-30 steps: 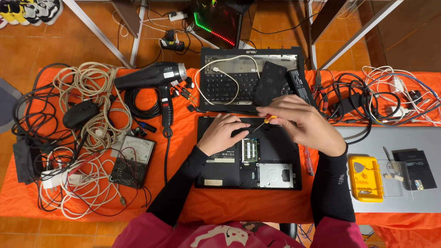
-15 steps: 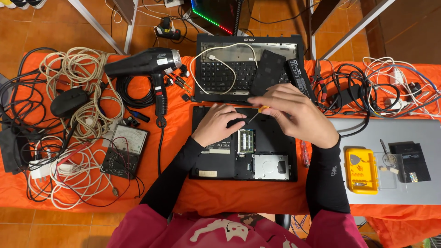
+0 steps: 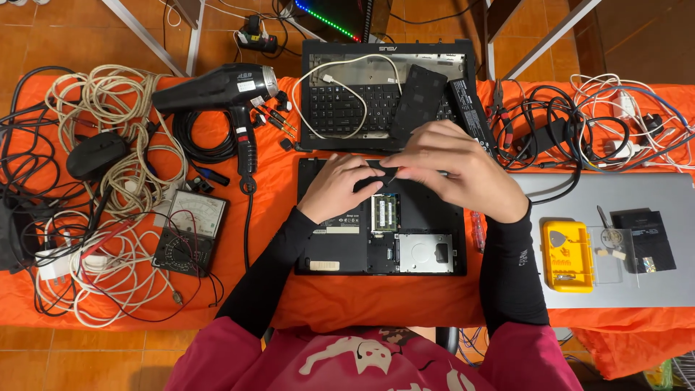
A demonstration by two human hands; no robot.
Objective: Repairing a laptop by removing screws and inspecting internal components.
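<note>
Both hands are meeting over the opened laptop base [image 3: 340, 246]: left hand [image 3: 339, 187] and right hand [image 3: 456, 170] are pinching a small, mostly hidden black part [image 3: 378, 176]; a white label [image 3: 334, 229] is lying just below the left wrist.

small dark part [image 3: 381, 174] mostly hidden by fingers [image 3: 405, 161], laptop base [image 3: 340, 242] top covered by hands

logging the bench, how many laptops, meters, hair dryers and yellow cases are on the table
laptops: 3 – open base, keyboard one, grey one
meter: 1
hair dryer: 1
yellow case: 1
total: 6
</note>
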